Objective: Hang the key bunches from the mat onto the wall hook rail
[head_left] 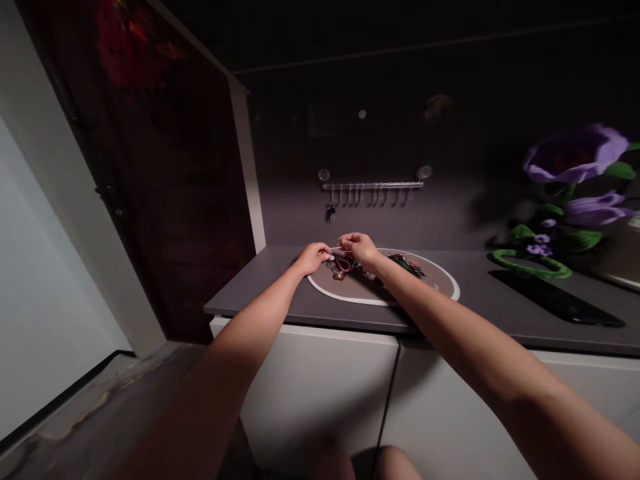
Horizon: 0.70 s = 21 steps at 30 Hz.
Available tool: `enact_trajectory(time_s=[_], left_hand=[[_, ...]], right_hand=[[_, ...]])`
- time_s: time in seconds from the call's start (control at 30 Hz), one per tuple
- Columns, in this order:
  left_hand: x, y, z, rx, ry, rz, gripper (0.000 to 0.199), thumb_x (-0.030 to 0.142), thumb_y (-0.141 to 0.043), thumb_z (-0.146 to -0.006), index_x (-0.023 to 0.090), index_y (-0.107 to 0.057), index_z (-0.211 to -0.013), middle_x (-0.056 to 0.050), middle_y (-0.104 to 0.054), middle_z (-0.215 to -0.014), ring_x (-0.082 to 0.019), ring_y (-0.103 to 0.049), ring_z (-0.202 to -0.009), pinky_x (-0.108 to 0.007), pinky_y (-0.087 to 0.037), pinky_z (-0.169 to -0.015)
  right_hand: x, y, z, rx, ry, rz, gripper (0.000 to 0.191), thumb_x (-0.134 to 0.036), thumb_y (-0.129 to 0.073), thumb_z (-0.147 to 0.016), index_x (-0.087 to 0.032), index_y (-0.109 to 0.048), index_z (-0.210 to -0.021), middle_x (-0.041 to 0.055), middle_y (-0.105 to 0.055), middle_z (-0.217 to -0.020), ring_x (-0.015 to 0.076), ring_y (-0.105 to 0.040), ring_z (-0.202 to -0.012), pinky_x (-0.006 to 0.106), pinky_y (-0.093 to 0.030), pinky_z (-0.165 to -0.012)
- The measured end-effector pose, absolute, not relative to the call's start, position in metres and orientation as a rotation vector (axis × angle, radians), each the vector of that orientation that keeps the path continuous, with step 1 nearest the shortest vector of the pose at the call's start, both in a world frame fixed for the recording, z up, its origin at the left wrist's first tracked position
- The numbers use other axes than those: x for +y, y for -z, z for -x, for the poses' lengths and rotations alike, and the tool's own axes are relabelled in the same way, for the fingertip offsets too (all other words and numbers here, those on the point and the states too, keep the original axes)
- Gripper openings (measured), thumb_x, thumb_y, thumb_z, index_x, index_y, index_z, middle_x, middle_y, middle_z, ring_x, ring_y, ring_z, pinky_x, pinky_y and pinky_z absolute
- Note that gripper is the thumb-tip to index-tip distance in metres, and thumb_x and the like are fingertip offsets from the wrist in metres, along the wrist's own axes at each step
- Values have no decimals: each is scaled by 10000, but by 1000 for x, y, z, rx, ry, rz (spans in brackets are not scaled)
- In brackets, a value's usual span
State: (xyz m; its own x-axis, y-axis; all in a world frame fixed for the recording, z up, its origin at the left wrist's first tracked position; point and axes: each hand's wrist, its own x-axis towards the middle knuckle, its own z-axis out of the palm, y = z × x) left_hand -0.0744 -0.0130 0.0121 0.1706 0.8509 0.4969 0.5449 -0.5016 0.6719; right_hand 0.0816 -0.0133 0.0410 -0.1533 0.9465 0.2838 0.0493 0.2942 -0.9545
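Note:
My left hand [315, 257] is closed in a pinch at the left side of an oval placemat [380, 302] with a pale rim. At its fingertips is the end of a keychain with a purplish looped strap [345, 266]; a small brass-coloured piece [339, 275] lies just below. Over the mat's back edge, my right hand [361, 248] is raised with thumb and fingers pinched together. Whatever sits between those fingertips is too small to name. Partly behind the right wrist lies a pile of keys and small dark and green items [407, 265].
A clear hook rail [373, 186] is fixed to the grey back panel, with a small dark key [332, 213] hanging at its left. Purple fabric flowers [580, 157], a green ring [530, 264] and a long black object [555, 298] occupy the counter's right. A dark door [170, 173] stands left.

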Motion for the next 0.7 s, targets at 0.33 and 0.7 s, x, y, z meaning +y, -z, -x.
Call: enact_trajectory(time_s=[0.33, 0.7], left_hand=[[-8, -4, 77, 1510, -1141, -2256, 157, 289, -585, -707, 132, -597, -710, -2, -566, -651, -102, -476, -586, -223, -366, -573], [-8, -6, 77, 1618, -1111, -2373, 93, 192, -523, -745, 139, -584, -700, -13, -553, -698, -116, -470, -642, -239, -371, -625]], right_hand=[[-16, -25, -88, -2080, -239, 1264, 124, -174, -524, -759, -152, -627, -824, 56, -657, -806, 130, -565, -716, 223, -388, -684], [-14, -24, -86, -2178, -126, 1323, 180, -166, -530, -753, -158, -648, -890, 74, -671, -898, 155, -587, -800, 215, -383, -682]])
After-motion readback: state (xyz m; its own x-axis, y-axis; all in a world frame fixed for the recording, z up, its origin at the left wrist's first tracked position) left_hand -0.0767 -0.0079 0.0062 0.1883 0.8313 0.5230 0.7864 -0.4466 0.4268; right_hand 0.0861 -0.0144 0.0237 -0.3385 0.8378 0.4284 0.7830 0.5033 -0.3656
